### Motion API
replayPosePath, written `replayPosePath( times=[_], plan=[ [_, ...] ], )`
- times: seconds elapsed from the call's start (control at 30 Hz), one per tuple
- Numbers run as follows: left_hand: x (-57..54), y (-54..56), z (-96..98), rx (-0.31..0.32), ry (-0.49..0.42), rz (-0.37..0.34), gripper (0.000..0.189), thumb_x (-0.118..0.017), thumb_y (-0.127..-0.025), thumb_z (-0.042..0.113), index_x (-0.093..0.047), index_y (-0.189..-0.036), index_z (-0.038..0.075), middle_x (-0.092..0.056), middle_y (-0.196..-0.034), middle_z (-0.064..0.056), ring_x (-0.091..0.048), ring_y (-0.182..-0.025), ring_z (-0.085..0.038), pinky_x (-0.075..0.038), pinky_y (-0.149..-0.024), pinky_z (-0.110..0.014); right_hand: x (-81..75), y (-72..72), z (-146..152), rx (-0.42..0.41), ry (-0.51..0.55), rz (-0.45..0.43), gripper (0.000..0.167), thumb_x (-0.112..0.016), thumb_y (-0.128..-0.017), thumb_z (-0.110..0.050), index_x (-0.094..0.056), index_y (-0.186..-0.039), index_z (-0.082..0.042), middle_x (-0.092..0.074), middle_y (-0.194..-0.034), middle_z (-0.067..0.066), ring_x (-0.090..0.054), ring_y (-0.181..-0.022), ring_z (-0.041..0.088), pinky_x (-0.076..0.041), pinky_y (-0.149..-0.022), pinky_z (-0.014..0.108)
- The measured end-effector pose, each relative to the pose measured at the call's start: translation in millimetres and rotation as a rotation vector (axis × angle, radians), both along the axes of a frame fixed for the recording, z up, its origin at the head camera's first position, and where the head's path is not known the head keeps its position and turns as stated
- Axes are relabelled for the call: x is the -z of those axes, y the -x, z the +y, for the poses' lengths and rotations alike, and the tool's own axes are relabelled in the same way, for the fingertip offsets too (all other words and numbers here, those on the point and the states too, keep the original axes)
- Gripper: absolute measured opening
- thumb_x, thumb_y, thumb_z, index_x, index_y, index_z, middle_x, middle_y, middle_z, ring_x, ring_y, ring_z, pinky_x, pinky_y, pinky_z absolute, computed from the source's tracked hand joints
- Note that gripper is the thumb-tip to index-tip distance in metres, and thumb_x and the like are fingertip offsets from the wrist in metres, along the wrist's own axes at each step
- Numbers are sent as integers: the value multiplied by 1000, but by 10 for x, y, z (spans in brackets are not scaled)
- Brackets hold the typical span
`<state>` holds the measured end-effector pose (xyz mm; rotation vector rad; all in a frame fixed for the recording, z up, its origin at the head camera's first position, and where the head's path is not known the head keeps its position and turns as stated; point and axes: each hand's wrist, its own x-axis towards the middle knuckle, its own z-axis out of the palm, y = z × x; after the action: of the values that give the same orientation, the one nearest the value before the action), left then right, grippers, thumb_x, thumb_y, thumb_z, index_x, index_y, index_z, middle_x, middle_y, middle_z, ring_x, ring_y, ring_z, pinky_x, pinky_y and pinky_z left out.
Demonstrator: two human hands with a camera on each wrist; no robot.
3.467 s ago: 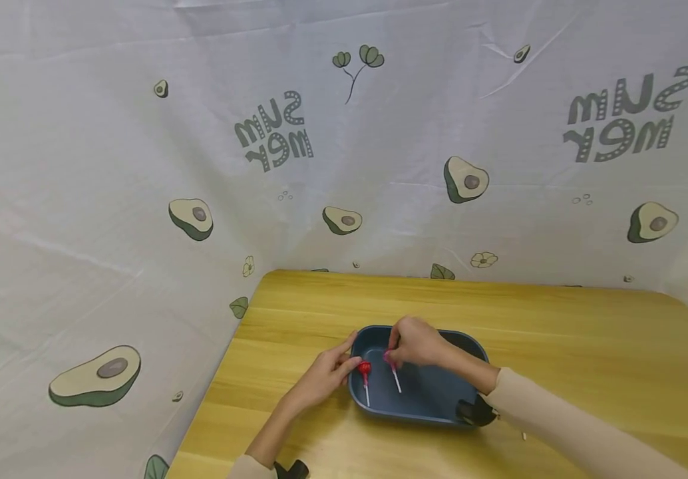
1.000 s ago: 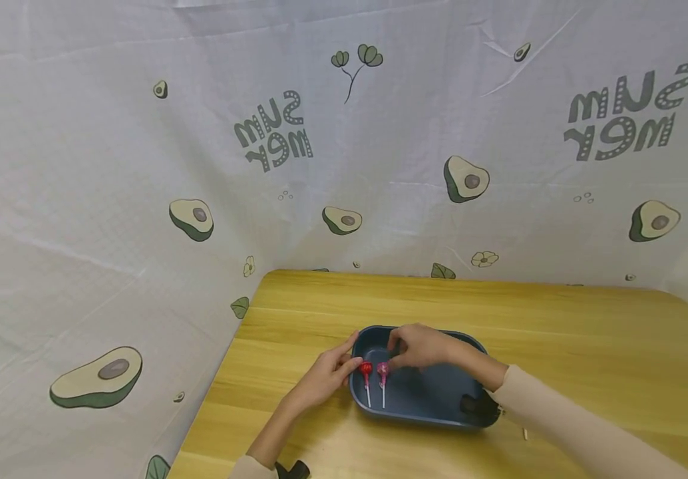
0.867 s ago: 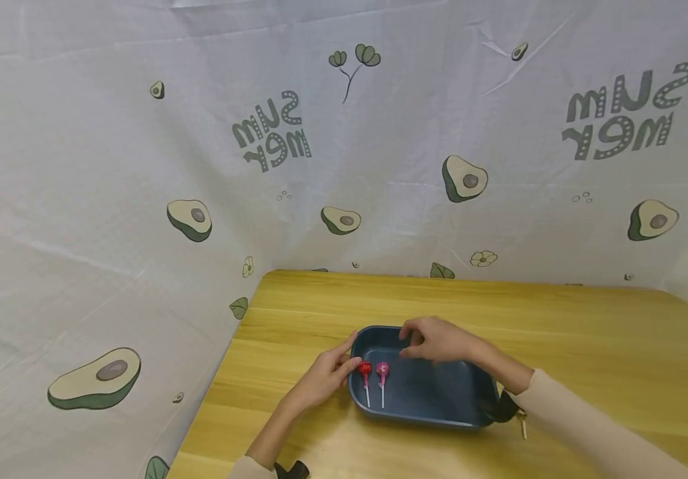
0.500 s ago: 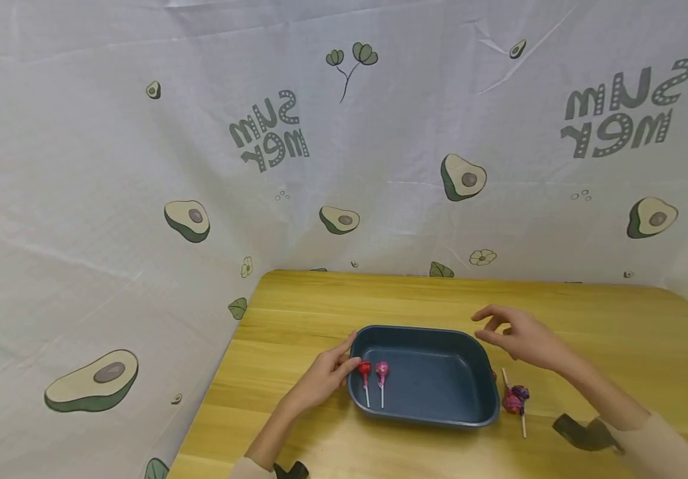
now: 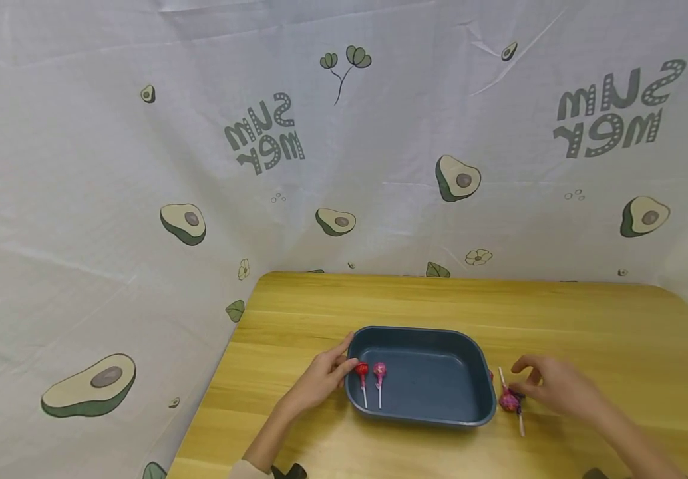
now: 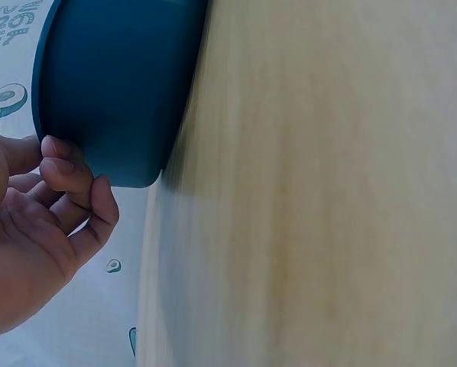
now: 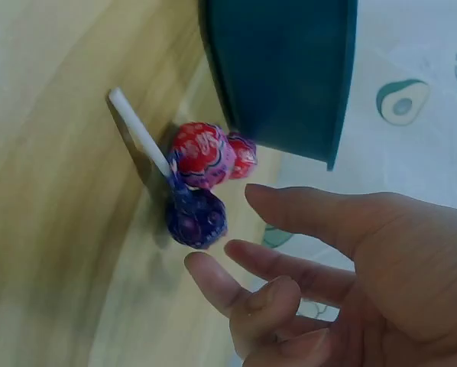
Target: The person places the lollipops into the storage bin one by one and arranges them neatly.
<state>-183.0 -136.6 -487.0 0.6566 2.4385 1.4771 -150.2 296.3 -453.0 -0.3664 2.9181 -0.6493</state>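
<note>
A dark blue tray [image 5: 434, 386] sits on the table, with a red lollipop [image 5: 362, 368] and a pink lollipop [image 5: 380, 369] side by side at its left end. My left hand [image 5: 322, 374] grips the tray's left wall, thumb over the rim and fingers outside. Right of the tray, my right hand [image 5: 559, 386] reaches over loose lollipops, thumb and fingers apart and holding nothing. The right wrist view shows a dark purple lollipop [image 7: 196, 219] just off the fingertips, against a red-and-pink lollipop [image 7: 202, 153]. A further red lollipop [image 7: 242, 155] lies beside the tray wall, partly hidden.
The wooden table [image 5: 607, 332] extends behind and to the right of the tray. A white curtain [image 5: 392, 133] printed with avocados hangs along the back and left edges. Black wrist mounts show at the lower edge.
My right hand set the pink lollipop down beside the red one, let go, then moved right out of the tray and down to the loose lollipops. The left hand stayed on the tray.
</note>
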Motion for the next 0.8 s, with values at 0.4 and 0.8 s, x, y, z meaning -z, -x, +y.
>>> replayPosePath(
  times=[0.4,0.8],
  plan=[
    [4,-4,1,4,8,21,62,-55,-109,26,-32,-162,5,-52,-72,0,-47,-62,-3,-41,-59,-17,147,-28,8,57,12,-28,12,-77,-92,-20,-73,-96,-9,-68,-79,-2,-57,-70,9,-45,-61,29],
    [16,0,11,2,-22,0,61,-56,-108,25,-32,-162,8,-54,-73,-6,-50,-63,-10,-41,-58,-19,-260,131,-37,116,91,128,19,-70,-100,-22,-73,-106,-4,-74,-90,5,-61,-74,16,-46,-60,29]
  ],
)
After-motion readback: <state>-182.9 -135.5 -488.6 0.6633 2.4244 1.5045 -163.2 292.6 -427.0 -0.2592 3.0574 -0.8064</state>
